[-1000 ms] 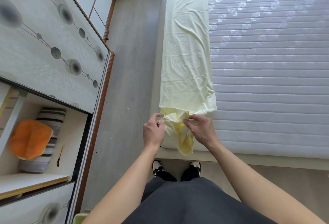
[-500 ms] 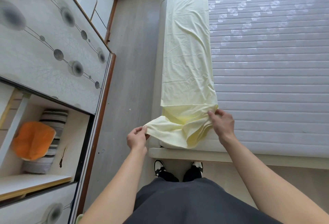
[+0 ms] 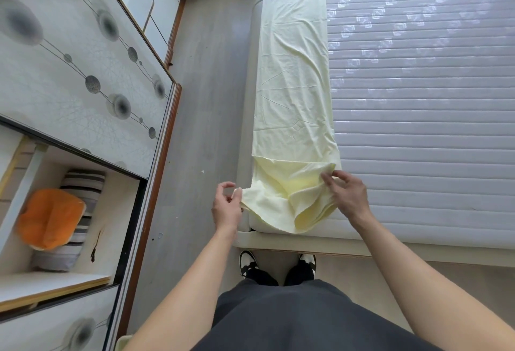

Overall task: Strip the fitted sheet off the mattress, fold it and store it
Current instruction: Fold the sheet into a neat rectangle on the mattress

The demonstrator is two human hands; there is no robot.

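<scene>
The pale yellow fitted sheet point(image 3: 292, 94) lies folded into a long narrow strip along the left edge of the bare white quilted mattress point(image 3: 418, 113). Its near end is bunched and hangs slightly over the mattress's front left corner. My left hand point(image 3: 226, 207) pinches the sheet's near left corner, held out past the mattress edge. My right hand point(image 3: 347, 194) rests on the near right corner of the strip, fingers pinching the gathered layers there.
A wardrobe point(image 3: 83, 71) with patterned sliding doors stands at the left, its open compartment holding an orange cushion point(image 3: 50, 216) on a striped pillow point(image 3: 80, 205). Grey floor point(image 3: 206, 99) runs between wardrobe and bed. My shoes point(image 3: 278, 267) stand at the bed frame's foot.
My hands have moved apart from the middle of the bunched end, spreading it out: the left drew its corner leftward, the right moved to the strip's right corner.
</scene>
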